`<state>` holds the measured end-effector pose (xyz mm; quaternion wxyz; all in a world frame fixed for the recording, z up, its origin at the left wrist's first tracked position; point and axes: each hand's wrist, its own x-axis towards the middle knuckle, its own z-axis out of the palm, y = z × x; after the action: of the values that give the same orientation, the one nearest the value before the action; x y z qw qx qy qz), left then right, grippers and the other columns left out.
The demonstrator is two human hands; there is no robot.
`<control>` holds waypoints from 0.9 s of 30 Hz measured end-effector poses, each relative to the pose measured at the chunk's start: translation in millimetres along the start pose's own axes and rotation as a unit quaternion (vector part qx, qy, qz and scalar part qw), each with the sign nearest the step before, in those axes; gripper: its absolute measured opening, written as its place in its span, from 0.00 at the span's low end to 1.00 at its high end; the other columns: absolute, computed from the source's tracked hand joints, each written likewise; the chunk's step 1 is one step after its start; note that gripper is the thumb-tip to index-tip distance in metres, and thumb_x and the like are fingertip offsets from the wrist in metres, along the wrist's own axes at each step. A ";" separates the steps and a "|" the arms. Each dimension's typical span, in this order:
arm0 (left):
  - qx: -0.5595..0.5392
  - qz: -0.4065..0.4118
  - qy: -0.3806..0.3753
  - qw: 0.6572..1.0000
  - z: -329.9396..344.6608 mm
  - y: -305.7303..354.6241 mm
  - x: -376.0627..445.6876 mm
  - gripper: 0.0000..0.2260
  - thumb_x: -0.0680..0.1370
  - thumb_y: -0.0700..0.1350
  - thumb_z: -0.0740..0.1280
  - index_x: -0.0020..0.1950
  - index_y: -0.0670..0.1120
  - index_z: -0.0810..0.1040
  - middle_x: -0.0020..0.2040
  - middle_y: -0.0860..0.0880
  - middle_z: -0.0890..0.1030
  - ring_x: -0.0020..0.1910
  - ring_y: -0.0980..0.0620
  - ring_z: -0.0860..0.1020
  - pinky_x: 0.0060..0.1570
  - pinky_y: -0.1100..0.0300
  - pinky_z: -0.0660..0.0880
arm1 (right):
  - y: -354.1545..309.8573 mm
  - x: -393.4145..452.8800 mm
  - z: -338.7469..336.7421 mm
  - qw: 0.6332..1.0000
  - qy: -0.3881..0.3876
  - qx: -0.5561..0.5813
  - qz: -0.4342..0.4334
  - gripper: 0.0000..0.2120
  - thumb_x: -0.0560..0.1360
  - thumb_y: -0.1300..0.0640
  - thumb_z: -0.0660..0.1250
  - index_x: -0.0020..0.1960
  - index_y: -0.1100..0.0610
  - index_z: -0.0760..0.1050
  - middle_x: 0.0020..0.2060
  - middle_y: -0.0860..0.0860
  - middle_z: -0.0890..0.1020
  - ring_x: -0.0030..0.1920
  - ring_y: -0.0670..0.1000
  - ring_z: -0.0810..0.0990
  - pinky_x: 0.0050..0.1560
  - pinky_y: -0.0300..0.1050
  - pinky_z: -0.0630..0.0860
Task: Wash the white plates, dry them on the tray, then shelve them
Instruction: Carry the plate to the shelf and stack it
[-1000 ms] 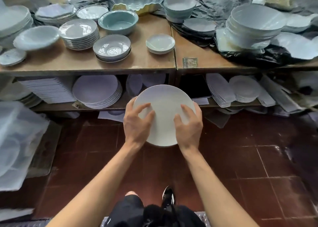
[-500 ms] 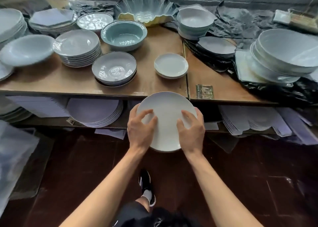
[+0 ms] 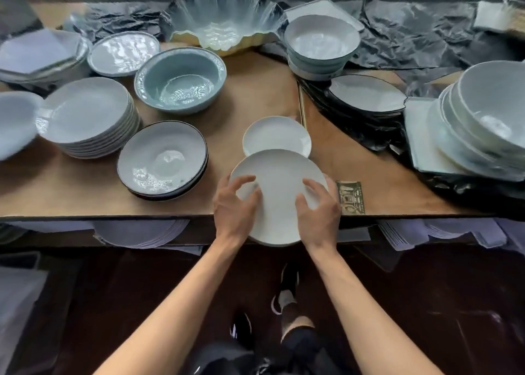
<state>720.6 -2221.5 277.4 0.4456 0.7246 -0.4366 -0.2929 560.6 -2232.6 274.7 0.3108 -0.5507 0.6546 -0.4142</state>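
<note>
Partly behind both hands (image 3: 277, 210), white plate (image 3: 279, 181), undersides hidden.

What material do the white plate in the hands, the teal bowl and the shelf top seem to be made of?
White plate: probably glazed ceramic; smooth, opaque, with a soft sheen and a thin rim.
Teal bowl: probably glazed ceramic too; glossy highlights and a relief pattern inside.
Shelf top: looks like wood or a wood-look board; flat brown, matte surface. Which of the two cannot be told.

White plate (image 3: 279, 187) round, plain, tilted toward camera, gripped at lower rim both sides, over front edge of wooden shelf (image 3: 255, 90); far rim overlaps small stack of white plates (image 3: 275, 134) just behind
</note>
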 end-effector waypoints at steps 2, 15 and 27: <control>0.017 -0.015 0.004 1.000 16.1 9.3 21.2 0.09 0.75 0.47 0.74 0.55 0.53 0.85 0.63 0.58 0.75 0.62 0.60 0.73 0.58 0.66 0.67 | 6.6 27.7 3.1 1.000 -0.018 -0.007 0.011 0.14 0.77 0.63 0.69 0.63 0.58 0.81 0.73 0.50 0.69 0.62 0.32 0.62 0.55 0.13 0.54; 0.038 -0.094 0.043 0.994 80.9 16.9 107.5 0.08 0.77 0.46 0.70 0.54 0.55 0.83 0.63 0.64 0.74 0.60 0.63 0.72 0.54 0.68 0.67 | 43.7 151.5 40.2 0.996 -0.089 -0.025 0.003 0.13 0.78 0.61 0.69 0.62 0.55 0.81 0.75 0.48 0.67 0.72 0.44 0.65 0.59 0.15 0.53; 0.030 -0.114 0.116 0.986 102.0 1.1 138.7 0.05 0.73 0.41 0.69 0.42 0.51 0.76 0.53 0.66 0.78 0.53 0.65 0.75 0.47 0.78 0.65 | 59.4 176.8 65.2 0.995 -0.087 -0.040 -0.007 0.12 0.78 0.60 0.70 0.61 0.57 0.82 0.75 0.51 0.68 0.73 0.47 0.67 0.64 0.19 0.58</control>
<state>699.3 -2385.5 229.5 0.4346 0.8118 -0.3050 -0.2430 553.9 -2415.7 200.6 0.3416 -0.6014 0.6370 -0.3403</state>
